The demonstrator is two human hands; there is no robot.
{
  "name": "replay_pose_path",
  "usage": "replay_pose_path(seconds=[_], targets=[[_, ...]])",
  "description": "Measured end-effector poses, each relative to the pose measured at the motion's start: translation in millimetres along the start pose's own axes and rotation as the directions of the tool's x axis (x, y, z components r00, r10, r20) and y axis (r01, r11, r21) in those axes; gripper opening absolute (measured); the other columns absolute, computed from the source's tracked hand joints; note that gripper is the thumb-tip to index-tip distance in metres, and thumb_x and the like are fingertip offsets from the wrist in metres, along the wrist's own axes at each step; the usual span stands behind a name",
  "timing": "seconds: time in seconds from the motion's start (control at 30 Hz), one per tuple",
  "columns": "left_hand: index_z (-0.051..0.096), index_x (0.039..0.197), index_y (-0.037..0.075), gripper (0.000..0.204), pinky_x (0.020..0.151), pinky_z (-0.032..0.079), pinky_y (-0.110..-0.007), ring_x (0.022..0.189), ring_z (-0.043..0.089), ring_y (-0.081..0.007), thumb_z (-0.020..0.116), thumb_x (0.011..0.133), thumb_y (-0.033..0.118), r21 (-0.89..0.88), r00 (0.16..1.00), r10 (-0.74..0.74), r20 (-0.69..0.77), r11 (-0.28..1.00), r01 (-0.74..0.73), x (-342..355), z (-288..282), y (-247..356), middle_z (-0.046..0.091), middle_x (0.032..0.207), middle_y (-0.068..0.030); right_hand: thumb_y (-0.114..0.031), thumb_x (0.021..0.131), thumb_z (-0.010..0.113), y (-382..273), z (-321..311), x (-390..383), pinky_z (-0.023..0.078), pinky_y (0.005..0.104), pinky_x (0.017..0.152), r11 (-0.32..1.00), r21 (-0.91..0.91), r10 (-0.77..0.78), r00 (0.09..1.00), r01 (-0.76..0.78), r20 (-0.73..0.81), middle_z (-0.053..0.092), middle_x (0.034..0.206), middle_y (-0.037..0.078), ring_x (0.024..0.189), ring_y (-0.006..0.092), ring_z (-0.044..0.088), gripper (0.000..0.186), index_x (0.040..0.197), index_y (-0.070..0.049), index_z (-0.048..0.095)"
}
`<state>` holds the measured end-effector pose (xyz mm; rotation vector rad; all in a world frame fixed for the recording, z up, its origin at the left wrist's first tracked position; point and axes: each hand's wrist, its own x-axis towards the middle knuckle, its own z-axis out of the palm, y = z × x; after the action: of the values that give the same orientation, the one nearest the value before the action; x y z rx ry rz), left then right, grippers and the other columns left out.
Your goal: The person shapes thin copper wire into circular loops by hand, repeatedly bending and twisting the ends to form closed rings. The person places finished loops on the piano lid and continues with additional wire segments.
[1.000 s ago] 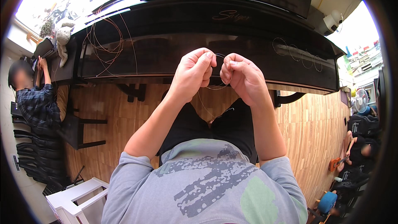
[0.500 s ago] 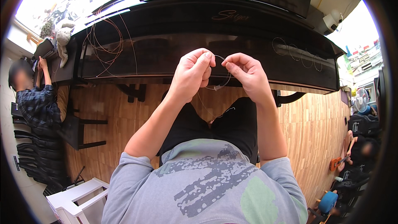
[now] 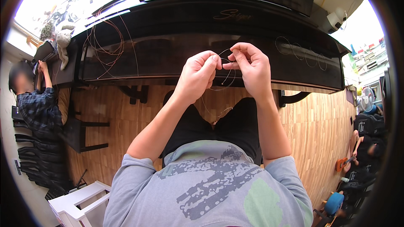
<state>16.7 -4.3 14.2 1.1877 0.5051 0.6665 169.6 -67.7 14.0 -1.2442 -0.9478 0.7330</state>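
In front of the black piano's fallboard [image 3: 168, 42] my left hand [image 3: 198, 76] is closed, thumb against fingers, on a thin wire string [image 3: 228, 80] bent into a loop, with a strand hanging toward my lap. My right hand [image 3: 251, 71] pinches the upper part of that loop between thumb and forefinger, just right of my left hand. The wire's ends are hard to make out. Loose copper-coloured strings [image 3: 105, 50] hang over the piano at the left, and thin coils of pale wire [image 3: 286, 46] are on it at the right.
A seated person [image 3: 40, 109] in a plaid shirt works at the far left, beside a grey plush toy [image 3: 64, 42]. Black cases [image 3: 38, 155] and a white chair [image 3: 80, 206] stand at left. A person [image 3: 357, 147] with a small orange ukulele [image 3: 341, 164] and a fan [image 3: 368, 98] are at right.
My right hand has risen and shifted along the wire to the top of the loop, and the loop's shape has changed. My left hand stays nearly in place, still closed on it.
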Motion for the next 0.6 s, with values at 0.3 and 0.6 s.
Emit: replay_pose_path(seconds=[0.3,0.6], targets=[[0.053,0.080,0.007,0.025,0.041,0.023,-0.020,0.046,0.026,-0.0003,0.046,0.101,0.020,-0.062,0.992,0.074,-0.100,0.995,-0.080,6,-8,-3,0.035,0.053,0.0088,-0.013,0.096,0.055,4,-5,-11,0.050,0.0245,0.075,0.937,0.215,0.221,0.944,-0.275,0.243,0.067,0.082,0.007,0.077,0.0129,0.066,0.017,0.105,-0.001,0.063],[0.052,0.082,0.006,0.024,0.041,0.021,-0.020,0.046,0.024,-0.0016,0.046,0.101,0.020,-0.096,0.985,0.093,-0.145,0.990,-0.107,8,-10,-3,0.035,0.055,0.0072,-0.008,0.095,0.041,0,-8,-20,0.047,0.0257,0.080,0.968,0.226,0.049,0.966,-0.108,0.252,0.067,0.090,0.009,0.080,0.0126,0.063,0.034,0.125,-0.001,0.057]])
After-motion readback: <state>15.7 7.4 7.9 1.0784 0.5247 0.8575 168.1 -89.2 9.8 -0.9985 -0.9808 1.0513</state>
